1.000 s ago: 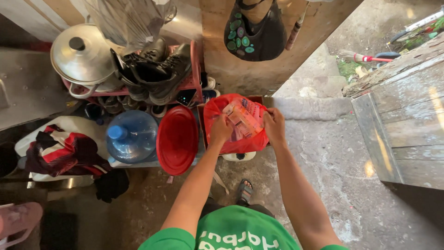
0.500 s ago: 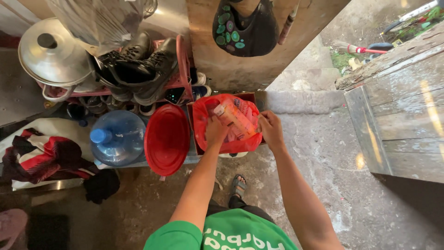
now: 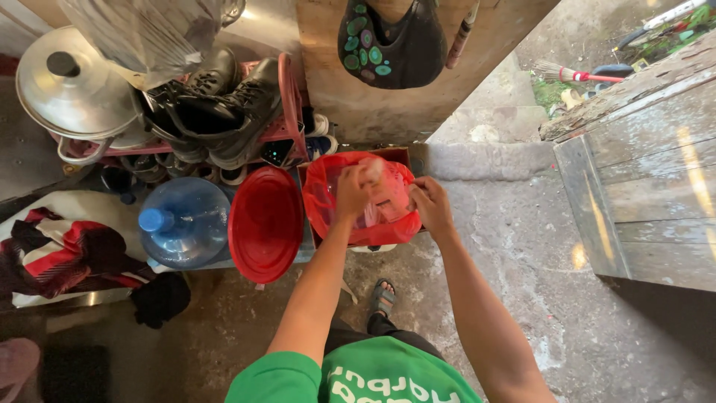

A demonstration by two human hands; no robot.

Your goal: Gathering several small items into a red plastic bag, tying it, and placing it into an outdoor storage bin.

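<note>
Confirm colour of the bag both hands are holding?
Red, translucent plastic bag, gripped by left hand and right hand. Head view, the only one.

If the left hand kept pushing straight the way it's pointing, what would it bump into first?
Probably the red plastic bag. The left hand is at the bag's mouth, pointing in and away from the person, so it would likely meet the packets inside or the bag's far wall. How deep the bag goes is unclear.

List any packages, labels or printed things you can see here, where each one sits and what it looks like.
Red plastic bag: in front of the person, held open by the left hand and right hand; thin, see-through.
Packet: inside the bag, pale with pink and orange print, blurred.
Green shirt: bottom edge, white lettering.
No signs or screens that I can make out.
</note>
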